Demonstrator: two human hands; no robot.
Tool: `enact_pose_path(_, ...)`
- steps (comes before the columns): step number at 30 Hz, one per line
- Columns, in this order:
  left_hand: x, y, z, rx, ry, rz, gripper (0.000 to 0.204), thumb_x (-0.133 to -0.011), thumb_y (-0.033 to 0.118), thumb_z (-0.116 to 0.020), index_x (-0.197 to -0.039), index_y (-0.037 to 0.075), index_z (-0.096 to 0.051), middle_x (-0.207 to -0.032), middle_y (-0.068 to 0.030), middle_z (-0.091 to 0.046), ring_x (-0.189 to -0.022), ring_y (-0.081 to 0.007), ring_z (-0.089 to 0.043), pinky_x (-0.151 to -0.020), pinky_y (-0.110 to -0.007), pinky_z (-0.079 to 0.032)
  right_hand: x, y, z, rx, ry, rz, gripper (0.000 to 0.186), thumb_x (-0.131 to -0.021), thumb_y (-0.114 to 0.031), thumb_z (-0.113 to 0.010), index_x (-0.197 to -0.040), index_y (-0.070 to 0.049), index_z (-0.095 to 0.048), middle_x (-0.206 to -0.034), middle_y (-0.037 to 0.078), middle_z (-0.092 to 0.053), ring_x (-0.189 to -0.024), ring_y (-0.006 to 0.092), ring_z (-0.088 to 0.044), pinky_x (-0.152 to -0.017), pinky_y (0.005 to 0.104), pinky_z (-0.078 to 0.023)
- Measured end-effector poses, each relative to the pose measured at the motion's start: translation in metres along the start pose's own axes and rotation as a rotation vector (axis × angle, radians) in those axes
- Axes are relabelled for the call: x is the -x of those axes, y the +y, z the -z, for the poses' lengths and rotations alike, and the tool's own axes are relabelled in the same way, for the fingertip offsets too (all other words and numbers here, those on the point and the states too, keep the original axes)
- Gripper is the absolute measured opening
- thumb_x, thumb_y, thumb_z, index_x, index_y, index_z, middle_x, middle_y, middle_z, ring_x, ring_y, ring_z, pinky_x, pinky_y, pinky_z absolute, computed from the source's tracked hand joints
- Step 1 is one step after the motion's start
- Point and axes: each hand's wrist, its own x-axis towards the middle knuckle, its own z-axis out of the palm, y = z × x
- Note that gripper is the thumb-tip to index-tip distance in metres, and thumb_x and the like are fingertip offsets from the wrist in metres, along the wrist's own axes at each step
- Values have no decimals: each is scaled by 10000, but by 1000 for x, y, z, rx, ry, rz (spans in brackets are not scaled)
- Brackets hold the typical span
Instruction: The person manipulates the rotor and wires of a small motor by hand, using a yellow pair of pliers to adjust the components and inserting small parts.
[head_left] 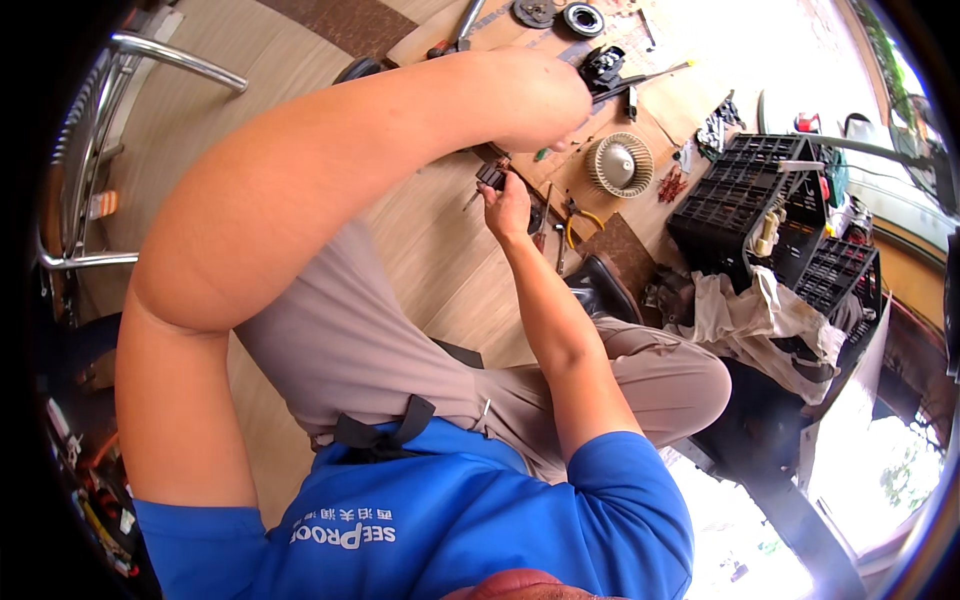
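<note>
My left arm reaches across from the left, and my left hand point(555, 103) is bent down over the edge of the cardboard. Its fingers are mostly hidden behind the wrist, so any grip does not show. Below it, my right hand point(508, 207) pinches a small dark block-shaped part point(491, 176) with thin metal prongs. A white blower wheel point(620, 165) with a domed hub lies on the cardboard point(570, 190) to the right of both hands. Close to my right hand are pliers point(582, 222) with yellow handles. A black part point(602, 66) lies just beyond my left hand.
At the far edge lie a black ring-shaped part point(583, 19) and a grey disc point(534, 12). Black plastic crates point(735, 195) stand on the right, with a pale cloth point(765, 325) draped below them. A metal-framed chair point(185, 62) is at the left, on the wood-look floor point(440, 240).
</note>
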Motion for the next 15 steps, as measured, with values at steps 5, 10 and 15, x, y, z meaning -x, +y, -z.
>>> enact_pose_path(5, -5, -7, -4, -41, -22, 22, 282, -865, 267, -672, -989, 17, -634, -980, -185, -662, -1001, -354, -623, -845, -433, -499, -27, -57, 66, -279, 280, 201, 353, -783, -181, -741, -1062, -7, -613, -877, 193, -648, -801, 334, -636, -730, 390, -499)
enact_pose_path(10, -20, 1, -15, 265, 346, 40, 379, -863, 259, -686, -1130, 2, -608, -976, -197, -671, -928, -345, -638, -823, -405, -499, -49, -112, 160, -427, 394, 264, 355, -765, -161, -755, -1052, -5, -617, -866, 168, -656, -774, 298, -654, -703, 361, -516)
enact_pose_path(15, -22, 14, -8, 541, 493, -73, 445, -807, 334, -740, -1039, -27, -623, -871, -201, -678, -820, -311, -670, -754, -380, -515, -57, -121, 201, -552, 392, 351, 283, -881, -33, -680, -1130, 47, -572, -880, 20, -642, -756, 78, -588, -673, 212, -486)
